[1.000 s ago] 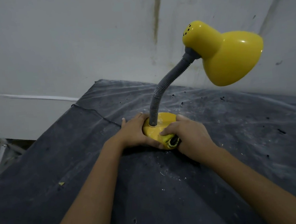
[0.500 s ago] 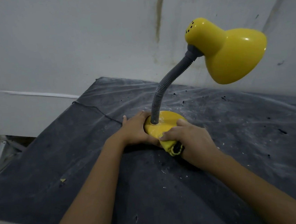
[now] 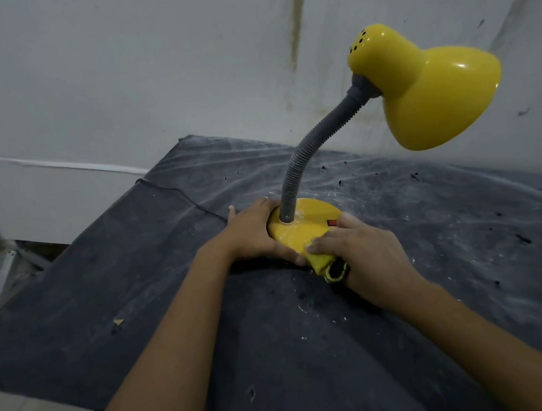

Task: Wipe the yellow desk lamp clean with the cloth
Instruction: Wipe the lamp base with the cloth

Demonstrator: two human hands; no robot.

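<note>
Centrally, a yellow desk lamp stands upright on a desk draped in dusty dark grey fabric. Its grey flexible neck curves up toward 2 o'clock to the shade. The left hand wraps the round base at its 9 o'clock edge, grip clasping the rim. The right hand has its grip around a bunched yellow cloth with dark trim, pressing it onto the base at 5 o'clock, just beside a red switch.

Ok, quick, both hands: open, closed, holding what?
Left hand: closed around the round yellow lamp base, steadying it.
Right hand: holding the folded yellow cloth, pressing it on that base.
</note>
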